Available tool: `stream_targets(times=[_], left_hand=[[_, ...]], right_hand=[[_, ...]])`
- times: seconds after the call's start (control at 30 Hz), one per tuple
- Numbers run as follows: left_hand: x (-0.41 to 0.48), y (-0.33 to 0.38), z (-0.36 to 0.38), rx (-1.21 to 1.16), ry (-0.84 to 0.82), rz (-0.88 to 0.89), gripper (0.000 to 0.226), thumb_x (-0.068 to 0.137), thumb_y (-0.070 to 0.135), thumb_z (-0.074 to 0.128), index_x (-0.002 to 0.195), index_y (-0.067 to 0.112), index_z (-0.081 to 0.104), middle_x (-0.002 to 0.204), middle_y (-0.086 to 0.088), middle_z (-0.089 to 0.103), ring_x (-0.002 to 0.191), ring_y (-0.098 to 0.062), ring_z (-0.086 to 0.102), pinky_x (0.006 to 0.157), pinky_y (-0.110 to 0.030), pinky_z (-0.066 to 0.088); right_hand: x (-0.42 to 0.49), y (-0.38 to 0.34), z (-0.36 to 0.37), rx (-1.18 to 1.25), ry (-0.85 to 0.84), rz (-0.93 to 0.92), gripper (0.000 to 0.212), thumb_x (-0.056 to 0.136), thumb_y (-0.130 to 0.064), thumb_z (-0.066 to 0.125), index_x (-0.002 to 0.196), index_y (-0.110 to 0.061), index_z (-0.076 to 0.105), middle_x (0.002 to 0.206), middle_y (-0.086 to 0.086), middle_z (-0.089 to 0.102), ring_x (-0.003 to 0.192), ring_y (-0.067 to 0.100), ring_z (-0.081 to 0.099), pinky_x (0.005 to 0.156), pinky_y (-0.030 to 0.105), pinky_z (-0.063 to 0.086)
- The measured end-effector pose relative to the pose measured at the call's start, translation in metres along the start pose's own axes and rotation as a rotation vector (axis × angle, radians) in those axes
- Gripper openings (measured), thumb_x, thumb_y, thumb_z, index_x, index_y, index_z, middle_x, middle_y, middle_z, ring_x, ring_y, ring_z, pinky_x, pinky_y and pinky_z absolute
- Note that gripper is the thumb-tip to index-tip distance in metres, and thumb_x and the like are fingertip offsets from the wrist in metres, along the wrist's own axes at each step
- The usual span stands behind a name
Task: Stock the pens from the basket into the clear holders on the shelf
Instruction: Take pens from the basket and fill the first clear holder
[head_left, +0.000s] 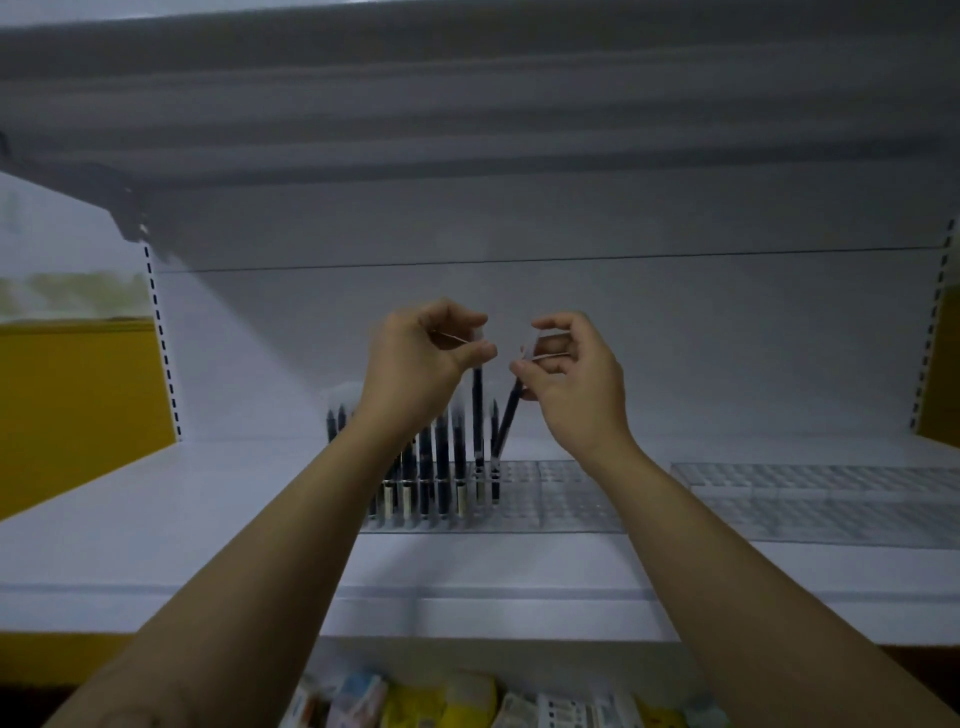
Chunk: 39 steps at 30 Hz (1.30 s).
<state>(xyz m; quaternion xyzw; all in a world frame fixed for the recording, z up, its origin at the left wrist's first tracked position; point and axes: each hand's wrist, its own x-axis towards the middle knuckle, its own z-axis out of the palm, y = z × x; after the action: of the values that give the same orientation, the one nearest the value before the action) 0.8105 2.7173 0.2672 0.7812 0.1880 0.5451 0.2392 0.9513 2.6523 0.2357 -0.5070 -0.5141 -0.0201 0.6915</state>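
Both hands up over the white shelf. Left hand pinches top of an upright dark pen w/ thumb + forefinger; pen's lower end sits in a slot of the clear holder. Right hand grips cap end of a 2nd dark pen, tilted, tip down toward same holder just beside the 1st. Row of stocked pens stands upright in holder's left part, partly behind left forearm. 2nd clear holder to the right. Packaged goods on lower shelf, blurred
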Motion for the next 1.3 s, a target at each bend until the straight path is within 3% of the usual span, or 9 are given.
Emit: stream_targets(times=[0.17,0.3,0.43,0.57,0.97,1.17,1.3], left_hand=[[0.005,-0.019,0.003,-0.025,-0.016,-0.073,0.017,0.080,0.018,0.075,0.094,0.023,0.067,0.087,0.005,0.071,0.077,-0.001,0.068,0.076,-0.018,0.055],[0.007,-0.023,0.001,-0.012,0.003,-0.070,0.018,0.079,0.020,0.076,0.095,0.022,0.068,0.088,0.003,0.071,0.081,-0.008,0.069,0.074,-0.019,0.054],[0.005,-0.023,-0.001,-0.044,-0.010,-0.068,0.016,0.080,0.020,0.076,0.095,0.020,0.069,0.086,0.002,0.072,0.079,-0.008,0.070,0.077,-0.023,0.056],[0.004,-0.024,-0.004,-0.064,0.001,-0.074,0.014,0.082,0.021,0.074,0.094,0.023,0.069,0.087,0.002,0.072,0.081,-0.008,0.070,0.082,-0.028,0.056],[0.003,-0.016,0.004,0.030,-0.010,-0.045,0.015,0.082,0.022,0.074,0.096,0.021,0.069,0.086,0.007,0.070,0.079,-0.001,0.067,0.074,-0.014,0.052],[0.010,-0.011,0.005,0.053,-0.010,-0.103,0.016,0.082,0.025,0.073,0.097,0.021,0.069,0.086,0.010,0.071,0.081,-0.001,0.067,0.078,-0.022,0.053],[0.005,-0.009,0.001,0.090,-0.007,-0.089,0.015,0.081,0.028,0.075,0.093,0.024,0.069,0.081,0.014,0.069,0.074,0.009,0.064,0.068,-0.012,0.048]], right_hand=[[0.004,0.023,0.003,0.023,-0.002,0.043,0.034,0.083,-0.006,0.074,0.104,-0.027,0.056,0.090,-0.002,0.061,0.081,0.021,0.066,0.072,0.045,0.060],[-0.001,0.031,0.009,-0.030,-0.109,0.059,0.035,0.082,-0.007,0.075,0.104,-0.027,0.057,0.088,-0.003,0.061,0.073,0.013,0.064,0.070,0.035,0.060],[-0.015,0.034,0.008,-0.246,-0.238,0.004,0.049,0.086,-0.015,0.072,0.125,-0.036,0.051,0.089,-0.009,0.060,0.073,0.007,0.062,0.069,0.024,0.055],[-0.032,0.039,0.007,-0.552,-0.373,-0.096,0.069,0.090,-0.022,0.067,0.141,-0.048,0.029,0.086,-0.013,0.063,0.074,0.009,0.063,0.077,0.033,0.057],[-0.039,0.029,0.004,-0.623,-0.415,-0.085,0.077,0.092,-0.016,0.058,0.148,-0.047,0.015,0.085,-0.005,0.068,0.074,0.016,0.063,0.076,0.038,0.057],[-0.041,0.029,0.005,-0.641,-0.412,-0.054,0.084,0.088,-0.010,0.058,0.148,-0.045,0.012,0.079,-0.002,0.067,0.070,0.018,0.063,0.072,0.040,0.057],[-0.042,0.027,0.004,-0.636,-0.410,-0.040,0.085,0.087,-0.010,0.060,0.149,-0.044,0.013,0.081,-0.004,0.068,0.071,0.016,0.063,0.074,0.038,0.057]])
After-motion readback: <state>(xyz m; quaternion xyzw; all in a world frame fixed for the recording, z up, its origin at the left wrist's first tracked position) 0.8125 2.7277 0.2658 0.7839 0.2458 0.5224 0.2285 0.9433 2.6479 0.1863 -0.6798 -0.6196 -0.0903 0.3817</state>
